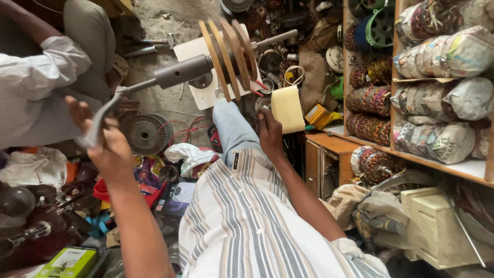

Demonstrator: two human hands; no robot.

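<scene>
The left hand (pixel 105 146) grips the crank handle (pixel 100 121) of a winding machine (pixel 185 72); the right hand (pixel 270 131), fingers closed, pinches something too small to tell below the wooden discs (pixel 229 54). No wound wire shows between them yet.

The crank handle (pixel 103 121) is dull grey metal, and its barrel (pixel 182 72) a darker grey. The winding discs (pixel 229 54) are bare tan wood on a white base board (pixel 193 51). The shirt (pixel 257 221) is cream with grey and tan stripes; the trouser leg (pixel 231 126) pale blue. A box (pixel 69 262) is lime green.
</scene>
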